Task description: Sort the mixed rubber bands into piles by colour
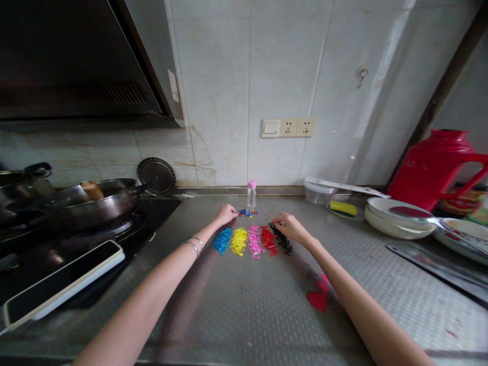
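Note:
Small plastic pieces lie sorted by colour on the steel counter: a blue pile [222, 240], a yellow pile [238, 241], a pink pile [253, 241], a red pile [268, 240] and a black pile [282, 241]. Behind them is a small mixed-colour heap [247, 213]. My left hand [225, 213], bracelets on its wrist, rests with fingers curled at the heap's left edge. My right hand [288, 225] is pinched closed at the top of the black pile; what it holds is too small to name. A little bottle with a pink cap [251, 194] stands behind the heap.
A stove with a pan [89, 203] and a phone [61, 282] is on the left. Bowls and plates [396, 217], a yellow sponge [343, 207] and a red thermos jug [432, 165] are on the right. A red scrap [318, 296] lies under my right forearm.

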Motion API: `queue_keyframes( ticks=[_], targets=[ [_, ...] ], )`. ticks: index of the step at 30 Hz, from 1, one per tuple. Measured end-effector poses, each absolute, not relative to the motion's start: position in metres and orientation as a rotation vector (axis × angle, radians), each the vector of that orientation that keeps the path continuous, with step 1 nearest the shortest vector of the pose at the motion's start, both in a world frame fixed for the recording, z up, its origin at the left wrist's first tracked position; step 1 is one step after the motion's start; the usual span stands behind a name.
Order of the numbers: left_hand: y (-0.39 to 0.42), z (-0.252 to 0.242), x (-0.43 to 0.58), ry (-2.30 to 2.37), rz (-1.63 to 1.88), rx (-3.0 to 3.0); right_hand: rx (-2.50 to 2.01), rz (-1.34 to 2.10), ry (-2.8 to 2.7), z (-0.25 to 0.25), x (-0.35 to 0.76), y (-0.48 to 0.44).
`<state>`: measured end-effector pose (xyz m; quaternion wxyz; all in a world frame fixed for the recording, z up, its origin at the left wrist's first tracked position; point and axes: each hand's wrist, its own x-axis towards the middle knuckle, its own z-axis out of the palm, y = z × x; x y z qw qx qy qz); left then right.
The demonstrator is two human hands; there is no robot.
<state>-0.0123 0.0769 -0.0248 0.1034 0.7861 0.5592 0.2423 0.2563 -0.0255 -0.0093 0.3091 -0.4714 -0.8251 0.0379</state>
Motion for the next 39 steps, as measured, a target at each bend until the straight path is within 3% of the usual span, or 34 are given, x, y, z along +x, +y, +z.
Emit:
queue_keyframes(
  ticks=[39],
  targets=[
    [0.08, -0.028, -0.002, 1.539, 0.79, 2.35, -1.318, 0.138, -2.173, -0.01, 0.255, -0.027]
  ],
)
